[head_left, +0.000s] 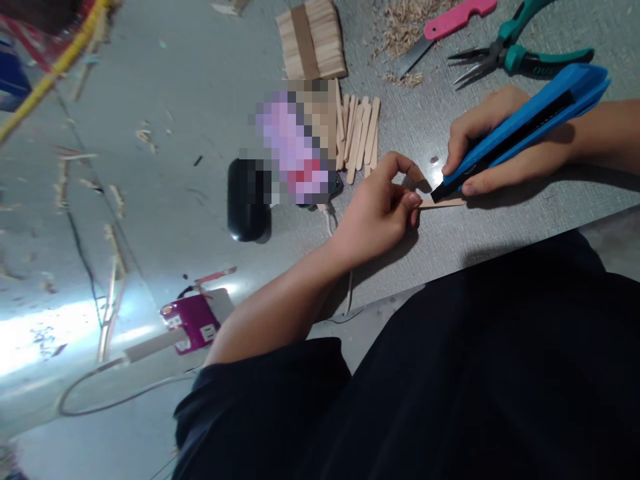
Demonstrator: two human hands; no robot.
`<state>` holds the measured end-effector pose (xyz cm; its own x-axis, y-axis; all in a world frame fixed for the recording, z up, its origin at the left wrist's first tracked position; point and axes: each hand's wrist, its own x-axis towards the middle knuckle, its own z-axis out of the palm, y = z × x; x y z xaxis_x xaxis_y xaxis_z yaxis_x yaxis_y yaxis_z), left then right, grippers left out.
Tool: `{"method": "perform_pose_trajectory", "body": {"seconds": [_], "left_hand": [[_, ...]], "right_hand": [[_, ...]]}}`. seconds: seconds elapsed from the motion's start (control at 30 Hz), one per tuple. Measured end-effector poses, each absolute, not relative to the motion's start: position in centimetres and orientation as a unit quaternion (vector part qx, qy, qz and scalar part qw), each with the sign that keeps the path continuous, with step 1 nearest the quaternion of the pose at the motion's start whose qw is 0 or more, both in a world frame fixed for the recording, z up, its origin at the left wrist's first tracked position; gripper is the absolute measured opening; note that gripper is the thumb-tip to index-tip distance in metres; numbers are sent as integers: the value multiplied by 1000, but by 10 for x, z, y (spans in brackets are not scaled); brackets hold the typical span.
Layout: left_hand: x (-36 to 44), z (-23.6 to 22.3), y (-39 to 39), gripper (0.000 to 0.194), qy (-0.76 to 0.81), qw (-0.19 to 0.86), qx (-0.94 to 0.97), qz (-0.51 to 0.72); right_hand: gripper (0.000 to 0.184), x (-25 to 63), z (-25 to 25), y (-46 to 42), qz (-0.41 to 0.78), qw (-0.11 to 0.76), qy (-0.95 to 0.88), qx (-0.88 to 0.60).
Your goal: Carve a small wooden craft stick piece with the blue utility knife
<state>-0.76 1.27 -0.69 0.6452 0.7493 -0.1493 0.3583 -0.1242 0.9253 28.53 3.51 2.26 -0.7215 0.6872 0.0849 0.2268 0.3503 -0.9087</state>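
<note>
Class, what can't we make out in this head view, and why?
Head view:
Left end of wooden stick: hidden by left hand.
Upper handle end of pliers: cut off by top edge.
Details of purple object: blurred by pixelation.
Part of right hand: hidden by blue cutter.

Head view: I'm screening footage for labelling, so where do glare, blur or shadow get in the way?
Head view: glare whites out the lower left; a smaller bright patch shines on the table near the blue cutter; the left side looks soft; pixel blocks mask the pale purple thing; shadow falls beneath the left hand.
</note>
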Motion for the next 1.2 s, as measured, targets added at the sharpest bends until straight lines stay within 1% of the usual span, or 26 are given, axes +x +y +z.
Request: {"method": "perform_pose_trajectory", "body": {"seconds": [0.13,0.3,0.5,0.8,1.0,1.1,1.2], "left_hand": [[-8,-4,15,21,384,542,728,168],[-7,-1,17,23,382,557,720,161],[-6,0,16,21,383,551,724,161],[-7,0,17,20,378,548,729,162],[-7,-3,17,21,377,539,736,162],[-7,-5,16,22,382,534,734,173],[-8,-7,14,22,383,531,733,185]], "right_hand": [[17,284,18,37,485,234,-792,-288],[27,286,13,43,478,278,-780,-292],[27,285,22,38,490,231,-775,-326],[24,282,23,37,504,229,-770,-317],[22,282,23,35,507,221,-756,-350],[22,282,18,34,482,233,-775,-336],[26,283,11,32,424,265,-819,-280]]}}
